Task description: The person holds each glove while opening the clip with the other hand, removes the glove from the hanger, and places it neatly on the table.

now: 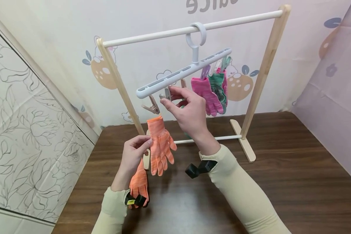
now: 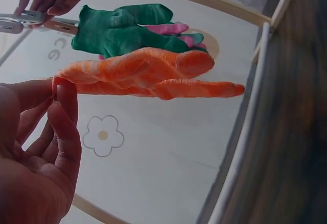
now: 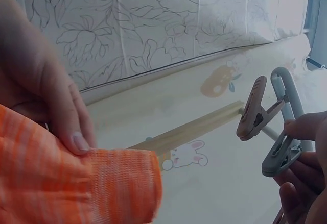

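An orange knit glove (image 1: 161, 146) hangs fingers down from my left hand (image 1: 133, 152), pinched at its side between thumb and fingers. My right hand (image 1: 191, 112) pinches a grey clothespin (image 3: 280, 155) attached under the light grey hanger (image 1: 175, 76); the right wrist view shows nothing between that clip's jaws. Left of it, a beige clothespin (image 1: 152, 105) dangles from the hanger's near end, just above the glove's cuff and apart from it. Behind my right hand, a green glove (image 2: 112, 32) hangs from a brown clothespin (image 2: 62, 27), mostly hidden in the head view.
Pink (image 1: 204, 91) and green gloves (image 1: 217, 85) hang clipped at the hanger's far end. The hanger hooks over the white rod (image 1: 240, 22) of a wooden stand (image 1: 263, 71). Another orange glove (image 1: 139, 185) lies on the dark wooden table (image 1: 280, 195), partly behind my left wrist.
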`<act>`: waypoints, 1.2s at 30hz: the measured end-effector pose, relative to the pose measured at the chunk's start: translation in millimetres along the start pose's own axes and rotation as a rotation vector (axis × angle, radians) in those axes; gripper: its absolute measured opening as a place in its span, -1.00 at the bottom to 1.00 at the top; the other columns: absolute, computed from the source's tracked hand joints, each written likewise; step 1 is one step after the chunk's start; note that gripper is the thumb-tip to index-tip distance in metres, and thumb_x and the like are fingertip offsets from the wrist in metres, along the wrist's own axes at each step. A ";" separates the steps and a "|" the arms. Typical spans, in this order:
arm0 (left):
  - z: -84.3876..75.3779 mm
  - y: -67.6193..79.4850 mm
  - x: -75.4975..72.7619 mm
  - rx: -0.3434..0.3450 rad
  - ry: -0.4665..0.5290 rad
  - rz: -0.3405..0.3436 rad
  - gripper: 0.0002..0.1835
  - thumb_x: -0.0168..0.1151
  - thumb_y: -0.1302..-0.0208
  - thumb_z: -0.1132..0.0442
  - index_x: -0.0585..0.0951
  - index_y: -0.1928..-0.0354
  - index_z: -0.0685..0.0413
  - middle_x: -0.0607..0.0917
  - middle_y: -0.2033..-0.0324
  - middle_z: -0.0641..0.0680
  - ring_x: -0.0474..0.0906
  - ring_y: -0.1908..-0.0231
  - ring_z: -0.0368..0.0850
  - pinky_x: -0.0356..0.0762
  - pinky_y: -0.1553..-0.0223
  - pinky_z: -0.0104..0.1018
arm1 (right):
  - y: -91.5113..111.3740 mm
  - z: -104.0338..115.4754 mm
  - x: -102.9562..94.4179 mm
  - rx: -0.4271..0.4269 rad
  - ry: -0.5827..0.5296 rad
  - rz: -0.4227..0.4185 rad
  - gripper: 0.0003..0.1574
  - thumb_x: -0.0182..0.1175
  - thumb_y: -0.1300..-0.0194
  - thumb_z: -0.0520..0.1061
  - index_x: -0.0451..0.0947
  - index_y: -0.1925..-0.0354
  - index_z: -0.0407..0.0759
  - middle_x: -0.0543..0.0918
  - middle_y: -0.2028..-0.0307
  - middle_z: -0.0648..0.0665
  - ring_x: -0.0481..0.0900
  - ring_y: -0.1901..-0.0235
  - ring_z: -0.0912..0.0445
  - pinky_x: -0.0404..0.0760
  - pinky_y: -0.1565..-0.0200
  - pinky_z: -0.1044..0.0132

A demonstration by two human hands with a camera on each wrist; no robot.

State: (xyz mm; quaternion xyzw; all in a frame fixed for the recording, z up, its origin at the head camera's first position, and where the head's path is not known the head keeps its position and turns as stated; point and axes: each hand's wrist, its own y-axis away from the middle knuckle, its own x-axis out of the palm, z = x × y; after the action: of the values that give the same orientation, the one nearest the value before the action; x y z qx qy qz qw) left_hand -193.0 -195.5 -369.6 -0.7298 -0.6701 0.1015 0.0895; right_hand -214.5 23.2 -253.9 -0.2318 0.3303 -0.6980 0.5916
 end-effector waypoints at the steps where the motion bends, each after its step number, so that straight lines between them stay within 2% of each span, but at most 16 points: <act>1: 0.8 1.3 -0.9 -0.004 -0.006 0.000 -0.84 0.31 -0.32 0.36 0.68 0.15 0.35 0.72 0.36 0.01 0.60 0.39 -0.15 0.54 0.50 -0.29 | -0.6 0.0 -0.1 -0.005 -0.003 0.001 -0.53 0.49 -0.15 -0.15 0.68 -0.02 -0.29 0.75 0.21 -0.12 0.69 0.24 0.17 0.66 0.31 0.27; 10: 10.1 13.8 -6.7 -0.080 -0.056 0.059 -0.79 0.30 -0.34 0.31 0.66 0.11 0.36 0.71 0.36 -0.01 0.59 0.36 -0.12 0.55 0.47 -0.30 | -1.7 0.1 -3.2 -0.005 0.011 0.001 -0.52 0.49 -0.14 -0.15 0.68 -0.03 -0.28 0.75 0.21 -0.11 0.68 0.23 0.17 0.64 0.30 0.30; 17: 19.7 27.0 -12.2 -0.181 -0.058 0.073 -0.76 0.30 -0.35 0.27 0.65 0.09 0.34 0.71 0.32 -0.01 0.60 0.33 -0.15 0.55 0.45 -0.31 | 0.9 -0.8 -6.8 0.002 0.027 -0.004 -0.52 0.49 -0.14 -0.14 0.68 -0.03 -0.27 0.75 0.21 -0.11 0.67 0.23 0.17 0.64 0.31 0.29; 25: 30.8 42.1 -22.2 -0.291 -0.101 0.069 -0.80 0.30 -0.35 0.25 0.67 0.11 0.25 0.69 0.30 0.02 0.60 0.30 -0.11 0.61 0.38 -0.15 | 3.5 -0.2 -8.3 0.006 0.029 0.007 -0.52 0.50 -0.14 -0.13 0.69 -0.03 -0.26 0.75 0.20 -0.10 0.67 0.22 0.17 0.64 0.30 0.27; 34: 51.6 51.1 -26.2 -0.361 -0.086 0.063 -0.80 0.31 -0.34 0.27 0.66 0.11 0.27 0.67 0.32 0.03 0.56 0.34 -0.12 0.55 0.40 -0.28 | 3.4 -2.2 -8.9 0.001 0.024 0.017 -0.53 0.50 -0.14 -0.14 0.69 -0.02 -0.26 0.75 0.21 -0.09 0.67 0.23 0.19 0.64 0.31 0.29; 36: 55.7 52.4 -25.8 -0.367 -0.108 0.069 -0.80 0.31 -0.34 0.26 0.67 0.10 0.26 0.68 0.30 0.04 0.56 0.34 -0.13 0.54 0.39 -0.30 | 2.9 -2.3 -9.3 -0.002 0.024 0.019 -0.53 0.50 -0.14 -0.14 0.69 -0.01 -0.26 0.75 0.22 -0.09 0.67 0.23 0.19 0.64 0.31 0.29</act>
State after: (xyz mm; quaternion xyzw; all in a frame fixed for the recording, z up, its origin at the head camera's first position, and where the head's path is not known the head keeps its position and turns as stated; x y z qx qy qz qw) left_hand -159.7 -226.0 -436.5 -0.7500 -0.6557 0.0197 -0.0847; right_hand -212.5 32.5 -257.0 -0.2209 0.3403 -0.6946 0.5940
